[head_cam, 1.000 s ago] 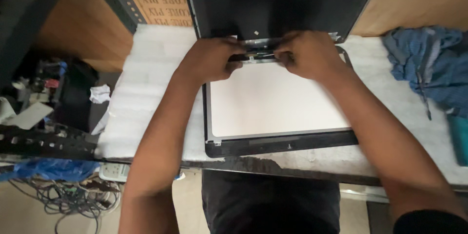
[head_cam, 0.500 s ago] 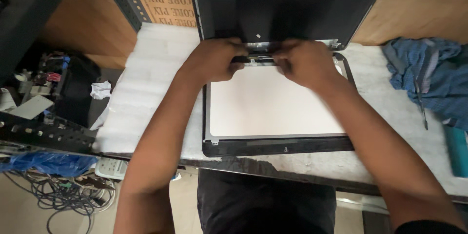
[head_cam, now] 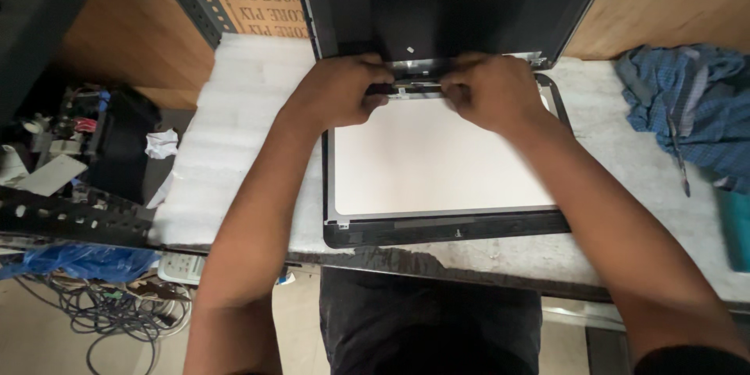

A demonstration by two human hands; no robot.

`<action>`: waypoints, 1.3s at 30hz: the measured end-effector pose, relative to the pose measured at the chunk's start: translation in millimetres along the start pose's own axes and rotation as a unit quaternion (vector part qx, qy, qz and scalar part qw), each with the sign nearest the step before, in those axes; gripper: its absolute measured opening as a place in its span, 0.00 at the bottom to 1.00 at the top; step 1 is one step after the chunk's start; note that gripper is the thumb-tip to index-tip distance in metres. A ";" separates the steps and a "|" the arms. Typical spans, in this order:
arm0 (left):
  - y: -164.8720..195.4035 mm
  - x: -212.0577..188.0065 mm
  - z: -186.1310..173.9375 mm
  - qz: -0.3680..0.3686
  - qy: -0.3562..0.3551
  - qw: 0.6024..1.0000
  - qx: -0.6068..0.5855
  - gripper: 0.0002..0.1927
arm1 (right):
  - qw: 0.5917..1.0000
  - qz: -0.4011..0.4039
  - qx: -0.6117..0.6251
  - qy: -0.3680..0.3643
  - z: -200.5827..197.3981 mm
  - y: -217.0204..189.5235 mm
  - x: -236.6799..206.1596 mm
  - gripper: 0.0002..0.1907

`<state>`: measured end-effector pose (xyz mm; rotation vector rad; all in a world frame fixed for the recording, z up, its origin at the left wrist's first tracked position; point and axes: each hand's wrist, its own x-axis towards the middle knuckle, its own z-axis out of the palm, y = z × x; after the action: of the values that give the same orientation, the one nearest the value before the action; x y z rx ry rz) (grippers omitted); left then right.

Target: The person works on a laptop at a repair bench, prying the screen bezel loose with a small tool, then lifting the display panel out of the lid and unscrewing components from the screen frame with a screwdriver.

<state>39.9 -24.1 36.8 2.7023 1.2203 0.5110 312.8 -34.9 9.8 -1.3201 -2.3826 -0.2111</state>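
Here, a grey worktop (head_cam: 625, 211) spreads beneath both hands, with white foam sheeting (head_cam: 234, 133) lying out past the left fingers. An opened laptop sits in the middle: its dark lid (head_cam: 437, 0) stands up just beyond the fingertips, its black base (head_cam: 445, 228) lies flat below the wrists. On the base rests a pale flat panel (head_cam: 437, 160), its far edge meeting the fingers of both hands, the rest running back between the forearms.

The left hand (head_cam: 340, 94) is curled tight, fingers pinched down on a thin dark strip (head_cam: 414, 90) along the panel's far edge at the hinge line. The right hand (head_cam: 492, 92) is curled the same way, gripping the strip's other end. The two sets of fingertips are near each other, not touching. What the strip is, cable or bracket, is hard to tell; it looks blurred.

A crumpled blue cloth (head_cam: 687, 109) lies well out past the right hand.
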 end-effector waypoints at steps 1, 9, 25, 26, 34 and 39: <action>-0.2 0.0 0.2 0.003 0.000 1.000 0.002 0.15 | 1.000 -0.009 -0.007 0.008 -2.5 -0.8 -0.2 0.06; -1.4 -0.2 1.7 0.005 0.006 1.000 0.005 0.15 | 0.999 -0.027 -0.039 0.013 -8.1 -13.1 5.8 0.06; -0.2 0.1 2.4 -0.003 0.016 1.000 -0.004 0.15 | 0.995 -0.015 0.089 0.045 11.7 2.4 1.1 0.07; 0.0 0.2 2.2 -0.002 0.015 1.000 -0.004 0.15 | 0.994 -0.018 0.098 0.052 13.0 3.0 0.5 0.07; 1.4 1.4 0.7 -0.008 -0.002 1.000 -0.004 0.14 | 0.987 -0.012 0.139 0.085 21.0 4.6 -0.9 0.06; 2.2 1.9 -0.2 -0.008 0.001 1.000 -0.011 0.14 | 0.983 -0.061 0.118 0.126 23.6 3.0 -2.9 0.05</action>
<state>42.5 -24.1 38.0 2.6713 1.2289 0.5209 310.2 -27.9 -13.0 -0.9792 -2.1962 -0.1189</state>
